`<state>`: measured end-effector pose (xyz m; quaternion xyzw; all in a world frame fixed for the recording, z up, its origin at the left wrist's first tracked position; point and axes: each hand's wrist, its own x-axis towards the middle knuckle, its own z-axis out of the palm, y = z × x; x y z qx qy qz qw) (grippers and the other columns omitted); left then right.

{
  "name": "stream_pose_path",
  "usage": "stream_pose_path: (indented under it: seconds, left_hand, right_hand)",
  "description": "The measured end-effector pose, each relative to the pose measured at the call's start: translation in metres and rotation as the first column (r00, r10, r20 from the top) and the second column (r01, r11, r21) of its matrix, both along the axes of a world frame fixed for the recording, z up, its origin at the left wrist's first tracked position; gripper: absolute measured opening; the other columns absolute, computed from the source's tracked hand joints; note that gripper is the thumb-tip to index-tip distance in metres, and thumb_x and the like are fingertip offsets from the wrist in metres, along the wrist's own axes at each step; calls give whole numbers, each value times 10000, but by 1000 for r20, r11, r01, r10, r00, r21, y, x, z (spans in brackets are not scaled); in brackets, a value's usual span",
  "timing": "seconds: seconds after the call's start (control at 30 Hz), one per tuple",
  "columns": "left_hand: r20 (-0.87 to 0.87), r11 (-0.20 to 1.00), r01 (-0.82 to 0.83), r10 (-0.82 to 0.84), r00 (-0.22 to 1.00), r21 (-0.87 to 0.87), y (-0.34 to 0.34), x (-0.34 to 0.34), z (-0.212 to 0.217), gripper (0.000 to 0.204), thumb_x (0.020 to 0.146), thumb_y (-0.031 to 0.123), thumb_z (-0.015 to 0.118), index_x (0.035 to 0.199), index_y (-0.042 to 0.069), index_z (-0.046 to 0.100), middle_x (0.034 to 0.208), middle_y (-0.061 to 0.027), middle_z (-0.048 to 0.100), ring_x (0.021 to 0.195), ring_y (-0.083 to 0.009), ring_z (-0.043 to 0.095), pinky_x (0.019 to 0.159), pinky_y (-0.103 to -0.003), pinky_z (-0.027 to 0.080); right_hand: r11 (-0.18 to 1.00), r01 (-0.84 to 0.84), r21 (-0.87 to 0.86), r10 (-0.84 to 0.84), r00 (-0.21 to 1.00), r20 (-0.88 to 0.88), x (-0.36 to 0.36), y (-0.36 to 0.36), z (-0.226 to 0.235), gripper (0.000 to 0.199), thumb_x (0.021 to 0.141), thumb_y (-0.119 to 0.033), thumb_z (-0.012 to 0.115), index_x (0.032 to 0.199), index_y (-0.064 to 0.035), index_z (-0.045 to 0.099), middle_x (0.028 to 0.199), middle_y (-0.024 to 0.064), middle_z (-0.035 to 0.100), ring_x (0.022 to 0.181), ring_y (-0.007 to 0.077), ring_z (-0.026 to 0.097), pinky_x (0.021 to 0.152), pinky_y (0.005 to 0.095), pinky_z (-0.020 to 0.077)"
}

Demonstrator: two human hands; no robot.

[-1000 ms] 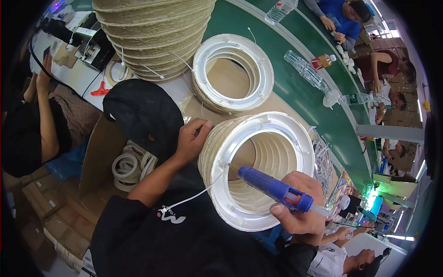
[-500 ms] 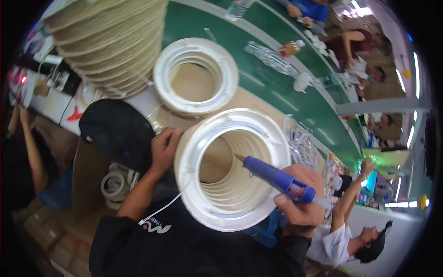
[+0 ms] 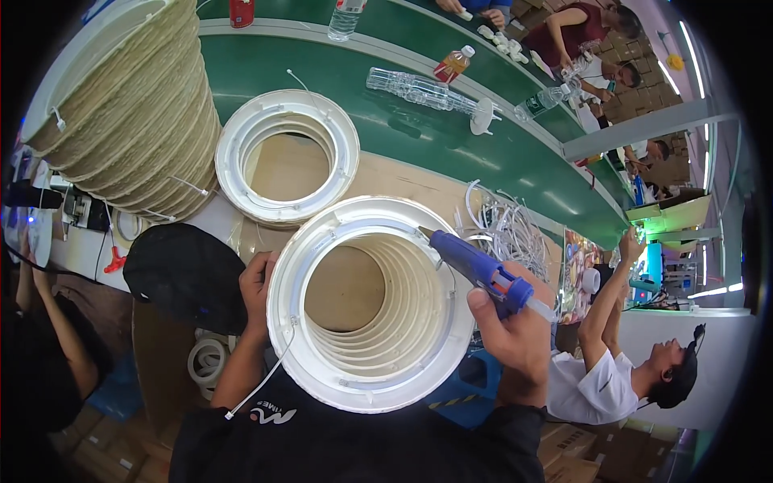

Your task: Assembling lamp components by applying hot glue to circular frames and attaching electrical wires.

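Note:
A stack of white rings [image 3: 378,394] stands in front of me, its round opening facing up. A clear strip lies in the top ring's groove, and a thin white wire [image 3: 266,376] with a small plug hangs from its left side. My left hand [image 3: 256,291] presses curled fingers against the stack's outer left side; some fingertips are hidden. My right hand [image 3: 522,328] grips a blue glue gun [image 3: 477,266], a clear glue stick poking out of its back. The gun's tip is over the ring's upper inner edge; whether it touches, I cannot tell.
A shorter ring stack [image 3: 233,189] stands behind, with a tall leaning stack [image 3: 153,121] at left. A black cap [image 3: 183,278] lies beside my left hand. Coiled white wires [image 3: 507,221] sit at right. Bottles stand along the green conveyor [image 3: 266,68]; co-workers sit beyond and at right.
The glue gun's tip has moved from over the stack's opening to the ring's upper inner edge. The whole view has shifted and turned. My left hand stays at the stack's side.

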<state>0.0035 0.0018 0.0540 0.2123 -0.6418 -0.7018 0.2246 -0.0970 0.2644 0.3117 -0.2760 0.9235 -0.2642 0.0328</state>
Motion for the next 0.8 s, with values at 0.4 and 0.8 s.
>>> stream_pose_path:
  seconds: [0.4, 0.8]
  left_hand:
    - [7, 1000, -10, 10, 1000, -17, -3, 2, -13, 241, 1034, 134, 564, 898, -44, 651, 744, -22, 624, 695, -49, 517, 628, -240, 448]
    - [-6, 998, -19, 19, 1000, -60, -3, 1, -18, 223, 1029, 128, 571, 921, -45, 661, 753, -34, 633, 702, -53, 528, 631, -246, 455]
  right_hand:
    - [1000, 25, 7, -25, 999, 30, -1, -7, 5, 409, 868, -352, 731, 769, 6, 559, 641, 78, 480, 576, 213, 450, 539, 354, 357]
    - [1000, 14, -2, -14, 999, 50, 1, -6, 7, 456, 867, -391, 731, 739, 1, 537, 629, 77, 453, 571, 215, 420, 535, 355, 337]
